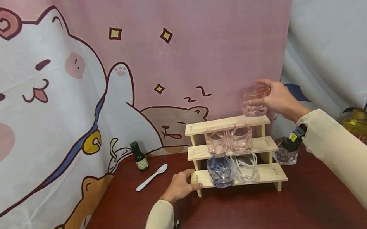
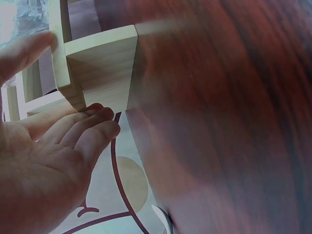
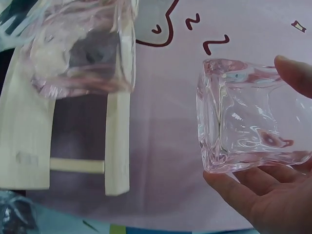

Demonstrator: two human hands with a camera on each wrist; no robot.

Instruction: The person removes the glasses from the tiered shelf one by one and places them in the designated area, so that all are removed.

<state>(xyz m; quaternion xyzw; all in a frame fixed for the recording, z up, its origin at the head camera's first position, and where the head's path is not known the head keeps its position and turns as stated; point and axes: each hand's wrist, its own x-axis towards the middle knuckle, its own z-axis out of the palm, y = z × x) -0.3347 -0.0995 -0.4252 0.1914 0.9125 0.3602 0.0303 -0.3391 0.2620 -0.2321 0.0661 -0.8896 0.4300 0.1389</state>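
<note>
My right hand (image 1: 281, 98) holds a clear pink glass (image 1: 256, 110) just above the right end of the top tier of a three-step wooden stand (image 1: 220, 125). In the right wrist view, thumb and fingers are on opposite sides of this glass (image 3: 243, 122), apart from the stand. My left hand (image 1: 179, 186) grips the left end of the bottom tier, thumb in front and fingers behind. Two pink glasses, a left one (image 1: 217, 141) and a right one (image 1: 240, 137), stand on the middle tier. A blue glass (image 1: 220, 172) and a colourless glass (image 1: 245, 167) share the bottom tier.
Another clear glass (image 1: 285, 155) stands on the table right of the stand, partly behind my wrist. A white spoon (image 1: 151, 177) and a small dark green bottle (image 1: 139, 158) are at the left. Behind everything hangs a pink printed curtain (image 1: 227, 26); a yellow bottle (image 1: 359, 125) shows far right.
</note>
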